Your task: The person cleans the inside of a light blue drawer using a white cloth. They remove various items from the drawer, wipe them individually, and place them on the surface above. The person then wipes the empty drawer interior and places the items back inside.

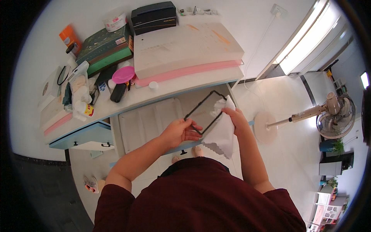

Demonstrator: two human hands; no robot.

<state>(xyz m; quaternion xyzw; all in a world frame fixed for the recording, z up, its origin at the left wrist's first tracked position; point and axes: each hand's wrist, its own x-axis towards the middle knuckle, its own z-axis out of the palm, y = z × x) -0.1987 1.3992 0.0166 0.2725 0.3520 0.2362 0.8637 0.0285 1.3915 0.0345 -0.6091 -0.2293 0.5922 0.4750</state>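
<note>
Over an open drawer point(150, 121), a thin black rectangular frame point(200, 105) is held tilted between both hands. Its left corner is pinched by the thumb and fingers of my left hand point(178, 132). My right hand point(236, 119) grips the frame's right side together with a white cloth point(221, 139) that has a scalloped edge. The cloth hangs down from that hand and covers part of the frame's right end. A white divided tray point(147, 116) lies inside the drawer on the left.
On the white dresser top point(174, 82) are a large flat white box point(185, 46), a black box point(153, 18), a green box point(110, 59), a pink round lid point(123, 74) and a small white cap point(153, 85). A standing fan point(307, 114) is on the floor at right.
</note>
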